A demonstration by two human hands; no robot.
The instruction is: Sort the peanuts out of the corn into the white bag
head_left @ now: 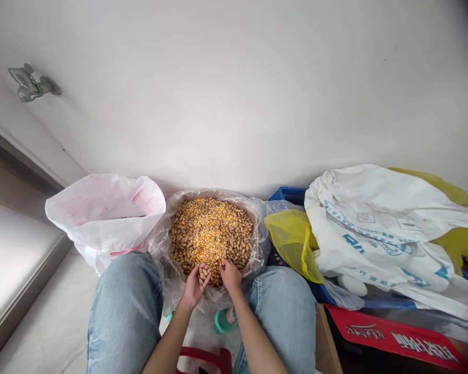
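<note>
Between my knees stands a round container lined with a clear plastic bag (263,234). It is full of unshelled peanuts (239,234) with yellow and white corn kernels (210,218) heaped over the middle. My left hand (195,287) is cupped around a few peanuts at the near edge of the container. Just to its right, my right hand (230,278) reaches down to the mix with its fingers bent together. Whatever is between those right fingertips, if anything, is too small to make out.
A white woven sack (105,223) stands open on the left against the wall. To the right, a blue crate (292,195) holds a yellow mesh bag (292,236) and a white printed sack (374,228). A red-edged box (398,337) sits nearer. Part of a red stool (206,356) shows below.
</note>
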